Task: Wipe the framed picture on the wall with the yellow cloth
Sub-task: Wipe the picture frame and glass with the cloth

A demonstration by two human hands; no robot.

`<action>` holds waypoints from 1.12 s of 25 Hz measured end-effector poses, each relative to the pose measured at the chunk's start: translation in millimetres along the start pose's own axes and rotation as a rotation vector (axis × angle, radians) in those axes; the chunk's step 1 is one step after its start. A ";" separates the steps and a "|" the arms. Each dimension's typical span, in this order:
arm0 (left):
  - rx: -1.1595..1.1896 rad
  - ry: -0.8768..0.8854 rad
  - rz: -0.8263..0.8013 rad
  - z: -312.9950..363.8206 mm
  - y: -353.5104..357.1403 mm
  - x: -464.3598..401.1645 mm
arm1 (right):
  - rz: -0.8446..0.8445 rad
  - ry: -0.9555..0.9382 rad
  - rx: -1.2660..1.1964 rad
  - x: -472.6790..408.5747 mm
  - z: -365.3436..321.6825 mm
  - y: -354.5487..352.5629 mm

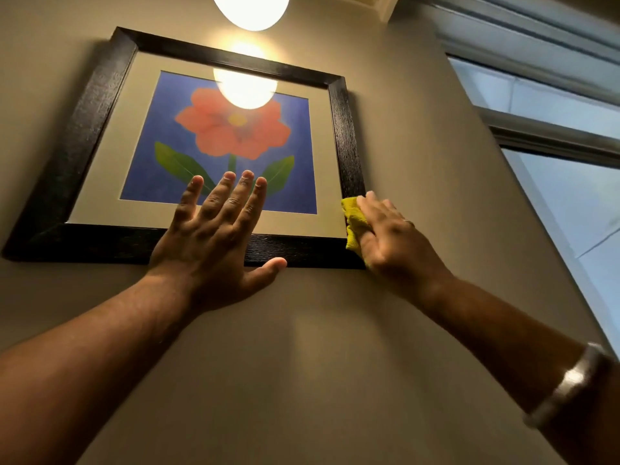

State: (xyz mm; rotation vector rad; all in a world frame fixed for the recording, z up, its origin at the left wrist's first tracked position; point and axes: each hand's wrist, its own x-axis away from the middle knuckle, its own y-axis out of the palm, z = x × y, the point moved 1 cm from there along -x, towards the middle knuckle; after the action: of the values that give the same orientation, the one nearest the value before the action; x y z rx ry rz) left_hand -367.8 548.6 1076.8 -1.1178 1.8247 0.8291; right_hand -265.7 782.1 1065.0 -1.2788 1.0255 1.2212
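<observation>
A framed picture (100,105) hangs on the beige wall above me: black wooden frame, grey mat, a red flower with green leaves on blue. My left hand (218,236) lies flat and open against the lower middle of the glass and bottom rail, fingers spread, thumb on the wall below the frame. My right hand (392,236) presses a folded yellow cloth (352,219) against the frame's lower right corner. Most of the cloth is hidden under that palm.
A round ceiling lamp (251,8) glows above the picture and reflects in its glass. A window with a grey metal frame (550,135) runs down the right side. A silver bangle (567,384) sits on my right forearm.
</observation>
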 end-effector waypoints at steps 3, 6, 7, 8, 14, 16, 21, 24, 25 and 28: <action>0.003 0.006 -0.009 0.8 -0.2 0.7 | -0.020 -0.291 0.061 -0.3 -32.0 14.7; 0.021 0.010 -0.018 0.6 -1.4 0.6 | -0.009 -0.192 0.105 -26.8 -32.9 8.0; 0.032 0.005 -0.025 0.3 -2.0 0.7 | 0.008 -0.129 0.103 -37.5 -37.0 10.1; 0.043 -0.002 -0.038 0.3 -2.9 1.0 | 0.006 -0.145 0.109 -45.2 -44.2 15.6; 0.108 -0.016 -0.092 -37.9 -15.6 7.1 | 0.031 -0.087 0.139 -75.6 -44.8 15.0; 0.010 -0.033 -0.109 -85.8 -26.8 23.1 | -0.033 -0.223 0.155 -73.0 -50.0 21.5; 0.014 -0.141 -0.193 -144.3 -31.2 59.2 | 0.027 0.139 0.145 -109.0 -52.9 8.7; 0.108 -0.131 -0.205 -145.9 -26.5 61.1 | 0.055 -0.187 0.126 -94.1 -138.5 47.6; 0.116 -0.101 -0.214 -150.1 -27.9 61.2 | -0.009 -0.349 0.134 -78.4 -158.2 62.1; 0.141 -0.005 -0.247 -161.5 -32.4 66.5 | -0.107 -0.256 0.081 -54.5 -156.6 57.0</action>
State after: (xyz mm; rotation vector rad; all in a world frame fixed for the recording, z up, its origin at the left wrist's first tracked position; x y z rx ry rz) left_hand -404.9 375.1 1086.1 -1.2180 1.6716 0.5509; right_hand -313.0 617.4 1102.1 -1.0689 0.8026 1.2129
